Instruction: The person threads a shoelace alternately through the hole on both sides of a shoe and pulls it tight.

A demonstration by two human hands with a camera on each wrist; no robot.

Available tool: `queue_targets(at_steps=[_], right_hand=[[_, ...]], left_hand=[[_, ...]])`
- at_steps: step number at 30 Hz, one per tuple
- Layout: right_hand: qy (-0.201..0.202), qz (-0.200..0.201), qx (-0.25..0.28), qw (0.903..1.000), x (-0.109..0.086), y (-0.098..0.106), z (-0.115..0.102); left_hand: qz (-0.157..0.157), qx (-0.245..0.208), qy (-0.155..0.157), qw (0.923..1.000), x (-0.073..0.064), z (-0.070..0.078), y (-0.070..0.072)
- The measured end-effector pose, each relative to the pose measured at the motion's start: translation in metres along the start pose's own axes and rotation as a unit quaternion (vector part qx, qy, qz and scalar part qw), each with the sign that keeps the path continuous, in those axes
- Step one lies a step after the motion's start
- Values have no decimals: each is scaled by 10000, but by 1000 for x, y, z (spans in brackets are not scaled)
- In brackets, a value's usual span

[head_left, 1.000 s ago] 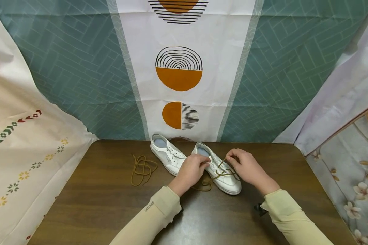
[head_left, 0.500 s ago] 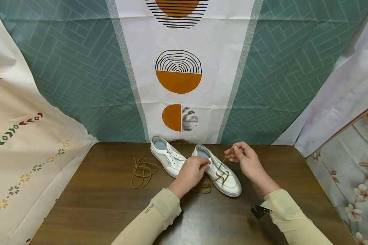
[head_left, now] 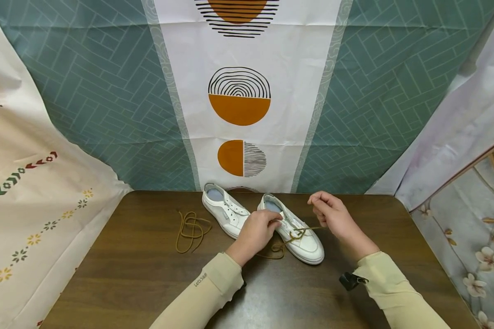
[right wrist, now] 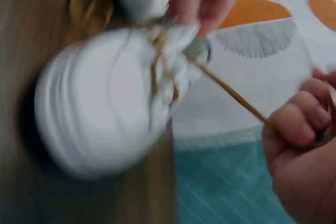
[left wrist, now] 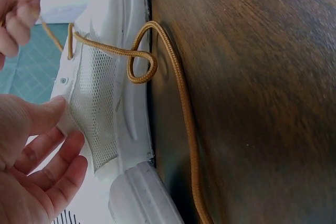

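Observation:
A white sneaker (head_left: pixel 308 249) with a brown shoelace (head_left: pixel 297 234) threaded through its front eyelets stands on the table, toe toward me. My left hand (head_left: pixel 255 235) pinches the edge of its eyelet flap, thumb on one side, as the left wrist view shows. To the right of the shoe, my right hand (head_left: pixel 331 214) is raised with curled fingers. It grips one end of the lace, drawn taut from the eyelets in the right wrist view. The lace's other end (left wrist: pixel 184 93) loops down beside the shoe onto the wood.
A second white sneaker (head_left: pixel 224 212), unlaced, stands to the left, partly behind my left hand. Farther left lies another loose brown lace (head_left: pixel 191 230). The brown table (head_left: pixel 140 274) ends at a patterned curtain (head_left: pixel 247 128) behind the shoes.
My right hand has risen, turned and shifted slightly right. The lace first ran up to its fingertips and now stretches rightward to its lower fingers. My left hand stays on the flap.

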State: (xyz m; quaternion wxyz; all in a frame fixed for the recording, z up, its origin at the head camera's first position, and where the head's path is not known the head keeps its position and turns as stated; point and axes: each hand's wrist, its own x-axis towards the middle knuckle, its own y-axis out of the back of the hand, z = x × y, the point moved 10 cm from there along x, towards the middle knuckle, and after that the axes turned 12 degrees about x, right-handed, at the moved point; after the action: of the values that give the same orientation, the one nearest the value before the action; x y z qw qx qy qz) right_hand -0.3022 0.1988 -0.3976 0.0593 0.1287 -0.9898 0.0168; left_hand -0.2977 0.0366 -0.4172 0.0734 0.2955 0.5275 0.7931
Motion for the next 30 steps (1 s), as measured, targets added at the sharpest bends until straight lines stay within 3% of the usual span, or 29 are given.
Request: queue_targets(at_steps=[1,2,5,8,10,12,15,18,23,30], right_hand=[[38,-41,-721,9974,-1,-2,0],[94,-104,-1503,9885,-1,-5,1],[261,-359,-3382,9400,-4,-16,5],[215,-530,-4396,8964,-6,-21,11],[125,-527,-4851,8728,-6,-20,14],[-15,-545,-5148,8556,-7,-17,15],[-177,-643,-5360,8416,-8,-15,17],[-239,-773,-5399,8379,-8,-14,17],[-163,-679,-5468,8344,-8,-10,13],[-156,-497,-5448,8369,-8,-1,13]], left_hand=[[0,-9,10,10000,0,0,0],[-3,-20,21,10000,-1,-1,-1],[-25,-19,72,10000,-2,-2,-2],[-40,-26,70,10000,-1,-3,-3],[-38,-20,44,10000,-1,-2,-3],[-19,-49,10,10000,0,-2,-2],[25,-86,-9,10000,0,-2,-1],[59,-142,-28,9999,1,-2,1],[12,-247,4,9997,0,-3,-1],[-87,-296,31,9995,1,-3,-6]])
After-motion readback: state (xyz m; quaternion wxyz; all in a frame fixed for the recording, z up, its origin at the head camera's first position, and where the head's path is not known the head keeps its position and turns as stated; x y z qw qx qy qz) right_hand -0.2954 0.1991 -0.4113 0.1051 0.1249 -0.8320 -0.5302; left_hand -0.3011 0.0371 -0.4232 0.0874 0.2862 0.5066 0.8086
